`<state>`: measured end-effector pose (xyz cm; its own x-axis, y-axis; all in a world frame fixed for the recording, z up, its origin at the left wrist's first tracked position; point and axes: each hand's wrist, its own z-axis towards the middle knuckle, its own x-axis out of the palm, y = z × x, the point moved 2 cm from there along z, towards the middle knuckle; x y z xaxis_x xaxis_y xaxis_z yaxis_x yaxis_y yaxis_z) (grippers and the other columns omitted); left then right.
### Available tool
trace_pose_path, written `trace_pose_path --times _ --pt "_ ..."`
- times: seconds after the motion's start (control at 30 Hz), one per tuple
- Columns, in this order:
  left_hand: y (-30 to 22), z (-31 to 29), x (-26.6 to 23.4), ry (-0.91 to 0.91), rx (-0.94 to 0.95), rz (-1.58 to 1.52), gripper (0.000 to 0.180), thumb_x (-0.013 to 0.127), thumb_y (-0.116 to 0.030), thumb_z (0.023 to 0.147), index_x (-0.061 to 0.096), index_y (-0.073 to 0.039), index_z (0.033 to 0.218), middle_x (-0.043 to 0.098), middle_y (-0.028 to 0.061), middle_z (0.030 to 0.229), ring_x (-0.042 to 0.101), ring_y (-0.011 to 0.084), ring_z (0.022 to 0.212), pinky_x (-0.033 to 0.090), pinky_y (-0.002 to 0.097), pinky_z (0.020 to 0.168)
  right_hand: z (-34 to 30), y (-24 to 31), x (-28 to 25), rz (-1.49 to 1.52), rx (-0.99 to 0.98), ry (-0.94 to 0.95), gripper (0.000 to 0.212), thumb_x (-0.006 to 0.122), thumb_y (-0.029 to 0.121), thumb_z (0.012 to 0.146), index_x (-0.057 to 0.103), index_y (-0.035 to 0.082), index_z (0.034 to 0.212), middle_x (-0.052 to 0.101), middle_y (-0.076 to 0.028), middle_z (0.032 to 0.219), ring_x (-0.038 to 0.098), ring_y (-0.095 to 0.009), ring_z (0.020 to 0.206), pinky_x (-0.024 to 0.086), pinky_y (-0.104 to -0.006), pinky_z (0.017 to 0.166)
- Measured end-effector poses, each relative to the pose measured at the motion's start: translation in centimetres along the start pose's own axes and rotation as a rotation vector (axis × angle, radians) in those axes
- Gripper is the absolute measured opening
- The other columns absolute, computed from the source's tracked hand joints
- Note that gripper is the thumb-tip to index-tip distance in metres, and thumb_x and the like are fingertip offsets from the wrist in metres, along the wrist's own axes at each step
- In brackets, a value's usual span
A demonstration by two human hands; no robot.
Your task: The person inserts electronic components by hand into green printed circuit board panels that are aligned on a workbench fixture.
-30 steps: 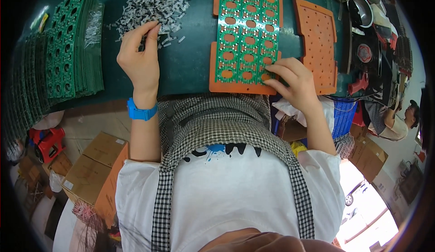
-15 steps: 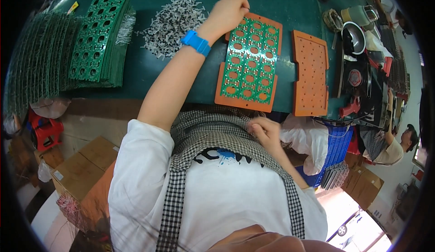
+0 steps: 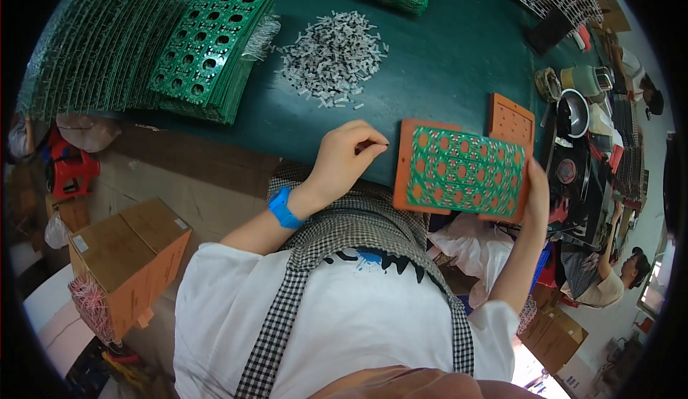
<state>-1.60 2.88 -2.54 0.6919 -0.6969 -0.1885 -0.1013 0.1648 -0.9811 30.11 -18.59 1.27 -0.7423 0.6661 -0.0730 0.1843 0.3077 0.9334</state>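
Trays (image 3: 402, 184), orange: 2 | panel (image 3: 466, 172) on tray: 1 | left hand (image 3: 342, 157): pinched, contents unclear | right hand (image 3: 536, 197): gripping loaded tray

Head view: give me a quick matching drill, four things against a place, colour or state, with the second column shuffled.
Things
1. Wristband
2. Right hand
3. Parts pile
4. Board

Descriptions
A. Heaped loose on the table
B. Green with rows of holes, over the orange tray
C. Blue
D. At the tray's right end

Pairs: 1-C, 2-D, 3-A, 4-B
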Motion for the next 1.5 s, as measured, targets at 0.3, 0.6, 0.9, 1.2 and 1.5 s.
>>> trace_pose_path --times 0.3,0.6,0.9,1.2,1.5 --pt "0.7 1.6 -0.6 -0.115 -0.253 -0.538 0.017 0.062 0.004 0.084 0.061 0.004 0.102 0.063 0.0075 0.088 0.063 0.0108 0.081 0.052 0.0223 0.072 15.6 5.0 14.2 -0.748 -0.129 0.501 0.034 0.054 0.027 0.096 0.064 -0.001 0.112 0.065 -0.002 0.101 0.056 -0.008 0.091 0.044 -0.0241 0.082" --pt "0.6 3.5 0.8 -0.074 -0.255 -0.647 0.032 0.064 0.004 0.083 0.049 0.002 0.111 0.063 0.0078 0.088 0.063 0.0108 0.080 0.051 0.0210 0.070 3.6 4.3 20.4 -0.495 -0.388 0.564 0.011 0.071 0.010 0.078 0.069 0.003 0.086 0.065 -0.008 0.088 0.062 -0.020 0.076 0.048 -0.0339 0.074" --pt "-0.7 4.5 -1.4 -0.234 0.131 0.662 0.025 0.074 -0.012 0.072 0.061 -0.011 0.093 0.055 0.0064 0.085 0.057 0.0270 0.082 0.045 0.0358 0.065 9.0 4.5 17.9 -0.805 -0.627 0.181 0.010 0.060 0.010 0.088 0.060 -0.001 0.087 0.057 -0.011 0.080 0.058 -0.024 0.073 0.046 -0.0311 0.064" --pt "0.5 4.8 -2.8 -0.118 0.116 0.834 0.015 0.069 -0.007 0.076 0.061 -0.007 0.088 0.054 0.0058 0.089 0.052 0.0253 0.085 0.039 0.0373 0.075 12.6 4.0 17.7 -0.916 -0.765 0.241 0.009 0.061 0.009 0.087 0.060 0.001 0.088 0.058 -0.010 0.084 0.059 -0.026 0.078 0.047 -0.0322 0.069" --pt "0.1 4.6 -3.0 -0.189 0.156 0.891 0.017 0.070 -0.012 0.077 0.060 -0.009 0.090 0.053 0.0040 0.090 0.050 0.0245 0.088 0.037 0.0382 0.078 12.7 3.2 17.8 -0.888 -0.813 0.155 0.008 0.063 0.011 0.086 0.061 0.003 0.087 0.058 -0.008 0.081 0.059 -0.025 0.074 0.047 -0.0324 0.065"
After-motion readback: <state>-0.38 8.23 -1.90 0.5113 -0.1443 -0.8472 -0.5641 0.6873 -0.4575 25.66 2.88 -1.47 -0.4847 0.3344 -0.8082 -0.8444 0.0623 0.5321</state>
